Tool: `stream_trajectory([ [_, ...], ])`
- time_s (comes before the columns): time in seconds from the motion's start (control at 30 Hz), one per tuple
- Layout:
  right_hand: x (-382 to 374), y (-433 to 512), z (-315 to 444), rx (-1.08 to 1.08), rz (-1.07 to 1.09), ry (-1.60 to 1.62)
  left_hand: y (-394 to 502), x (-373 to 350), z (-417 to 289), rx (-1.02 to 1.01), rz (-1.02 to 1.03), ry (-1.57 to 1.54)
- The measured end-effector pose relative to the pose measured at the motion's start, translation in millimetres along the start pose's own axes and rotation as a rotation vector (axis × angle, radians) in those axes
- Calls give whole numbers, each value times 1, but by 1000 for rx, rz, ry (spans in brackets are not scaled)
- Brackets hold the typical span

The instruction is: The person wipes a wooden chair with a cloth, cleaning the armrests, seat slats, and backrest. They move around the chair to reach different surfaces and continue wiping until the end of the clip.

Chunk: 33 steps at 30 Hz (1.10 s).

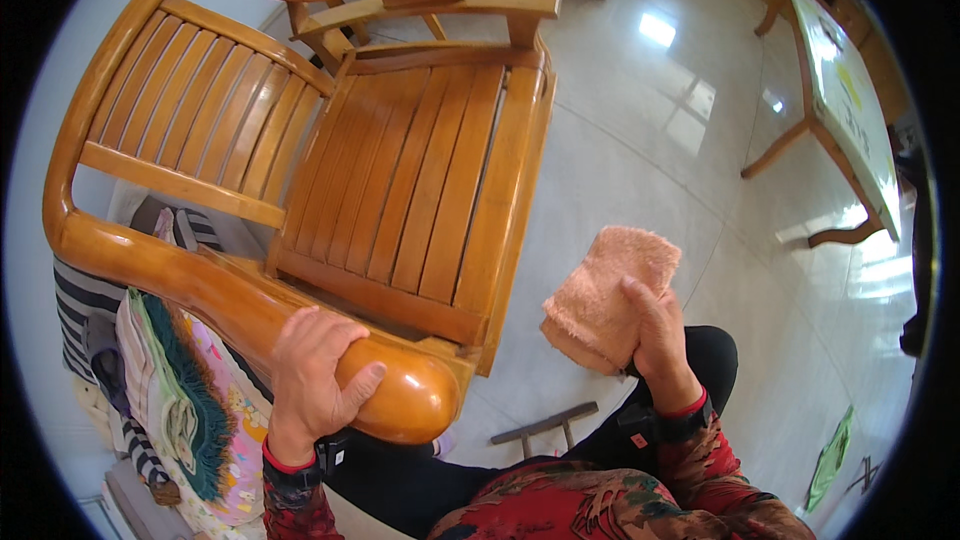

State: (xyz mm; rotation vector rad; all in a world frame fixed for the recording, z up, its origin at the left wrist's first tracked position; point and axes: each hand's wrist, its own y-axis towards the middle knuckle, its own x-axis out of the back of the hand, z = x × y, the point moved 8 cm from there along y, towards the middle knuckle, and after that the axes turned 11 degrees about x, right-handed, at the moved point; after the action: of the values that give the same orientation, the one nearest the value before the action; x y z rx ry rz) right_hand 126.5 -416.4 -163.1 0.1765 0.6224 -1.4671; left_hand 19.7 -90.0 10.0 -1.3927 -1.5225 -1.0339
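My left hand [319,371] grips the rounded near armrest [409,390] of a glossy wooden armchair, its thumb lying towards the front end. The chair's slatted seat [397,180] spreads ahead of me, and its slatted backrest [202,105] stands on the left. Over the floor, to the right of the seat, my right hand [660,330] holds a folded peach-coloured plush cloth [611,292]. My thumb presses on the cloth's upper face; the fingers behind it are mostly hidden. The cloth is apart from the chair.
Folded textiles [176,405] are piled left of the near armrest. A white-topped table [851,90] with curved wooden legs stands at right on the glossy tiled floor [637,165]. A small wooden frame [544,424] is by my legs, and a green item [831,457] lies lower right.
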Motion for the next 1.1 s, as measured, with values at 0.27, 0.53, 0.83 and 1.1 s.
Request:
stream_trajectory([
  [0.27,-2,56,-23,-124,266,-300,-5,3,1,81,-114,-30],
  [0.53,-31,70,-62,-287,566,-333,-16,7,1,183,-264,-43],
  [0.83,-136,53,-80,-39,1178,-698,-39,6,4,331,-520,23],
  [1.1,-161,74,58,710,955,-646,-65,-17,3,411,-605,163],
])
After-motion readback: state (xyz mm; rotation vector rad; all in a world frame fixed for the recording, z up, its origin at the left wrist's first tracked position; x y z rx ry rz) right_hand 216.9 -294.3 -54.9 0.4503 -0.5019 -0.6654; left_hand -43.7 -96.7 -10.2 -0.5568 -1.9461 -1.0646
